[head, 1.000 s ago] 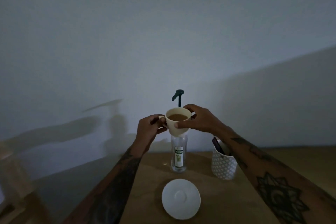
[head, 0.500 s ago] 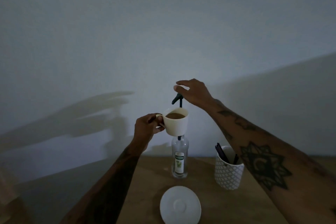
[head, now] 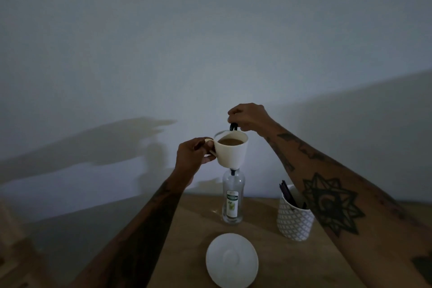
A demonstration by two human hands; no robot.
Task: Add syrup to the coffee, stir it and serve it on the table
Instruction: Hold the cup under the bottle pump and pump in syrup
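Left hand point(head: 190, 159) grips the handle of the cup point(head: 231, 152) w/ coffee, held up under the pump point(head: 233, 127); right hand point(head: 250, 117) is curled over the pump head. Syrup bottle point(head: 232, 199) stands on the worktop point(head: 268, 262) below, saucer point(head: 232, 260) in front, patterned holder point(head: 295, 215) to its right.

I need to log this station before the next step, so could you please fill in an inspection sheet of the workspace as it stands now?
Surface: wooden table, dimly lit.
Job's things: cup with coffee held up under the pump head of the upright syrup bottle; white saucer lies bare in front of the bottle.
Clutter: patterned white holder with dark utensils, right of the bottle.
Grippers: left hand holds the cup by its handle; right hand rests on the pump head, fingers curled over it.
Cables: nothing seen.
Surroundings: plain wall with shadows behind the table.
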